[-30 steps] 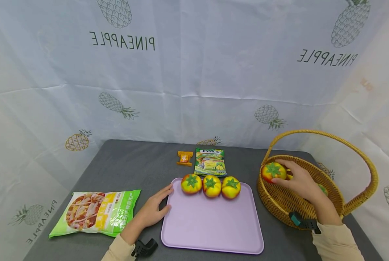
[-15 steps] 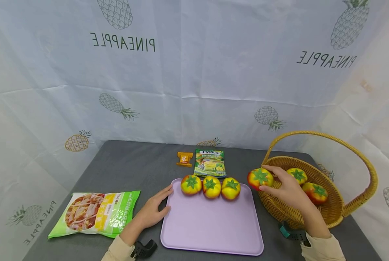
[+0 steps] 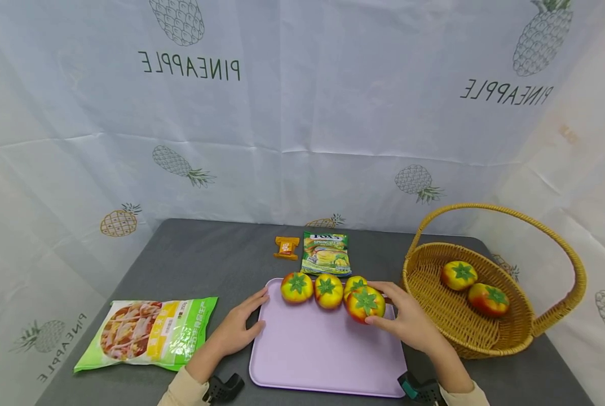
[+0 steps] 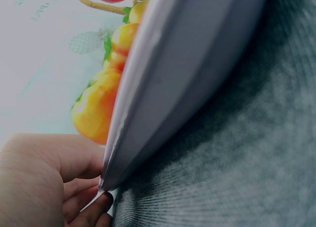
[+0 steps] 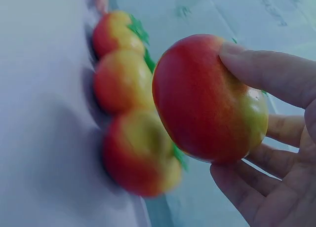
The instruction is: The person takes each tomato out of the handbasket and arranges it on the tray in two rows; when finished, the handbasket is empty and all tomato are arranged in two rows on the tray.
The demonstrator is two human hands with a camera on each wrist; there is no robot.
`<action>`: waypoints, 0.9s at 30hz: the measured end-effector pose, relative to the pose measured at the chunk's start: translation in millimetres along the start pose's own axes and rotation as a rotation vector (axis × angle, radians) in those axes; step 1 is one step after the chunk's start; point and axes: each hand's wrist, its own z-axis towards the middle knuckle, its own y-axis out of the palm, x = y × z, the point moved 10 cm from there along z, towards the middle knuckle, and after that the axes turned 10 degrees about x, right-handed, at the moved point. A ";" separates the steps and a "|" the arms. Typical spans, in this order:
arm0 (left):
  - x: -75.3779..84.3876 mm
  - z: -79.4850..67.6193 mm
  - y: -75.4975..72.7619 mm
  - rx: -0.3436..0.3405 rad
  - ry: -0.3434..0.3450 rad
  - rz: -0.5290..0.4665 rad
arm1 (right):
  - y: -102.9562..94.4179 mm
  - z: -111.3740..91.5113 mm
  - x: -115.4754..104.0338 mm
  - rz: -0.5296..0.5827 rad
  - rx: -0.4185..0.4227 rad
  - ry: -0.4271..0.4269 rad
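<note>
Pineapple-printed cloth [image 3: 302, 113] is hung across the upper frame. At lower centre, a red-yellow fruit [image 3: 365, 305] is gripped by the right hand [image 3: 409, 317] over a lilac tray [image 3: 322, 355] — three similar fruits [image 3: 329, 291] are lined along its upper edge — whose left rim is touched by the left hand [image 3: 237, 327], fingers uncurled.

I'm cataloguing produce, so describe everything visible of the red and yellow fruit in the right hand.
The glossy, round red and yellow fruit has smooth, plastic-looking skin, yellow around its green, star-shaped leafy crown, deep red lower down. The crown faces up. The right hand's grip, thumb on one side, fingers on the other, holds it above the pale purple rectangular tray, near the far right corner, in front of a similar fruit. Whether the two touch is unclear.
</note>
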 end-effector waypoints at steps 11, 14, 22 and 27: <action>-0.3 -0.6 -0.4 0.008 0.000 0.004 | 59.8 -8.3 -25.5 0.124 -0.100 -0.102; -0.6 -0.8 0.1 0.009 -0.001 0.004 | 75.1 -9.2 -33.6 0.146 -0.123 -0.126; -0.9 -0.7 0.7 -0.004 -0.015 0.004 | 100.0 -8.8 -49.1 0.146 -0.146 -0.139; -0.4 0.0 -0.2 -0.005 -0.012 0.009 | 110.6 -7.3 -55.3 0.170 -0.148 -0.138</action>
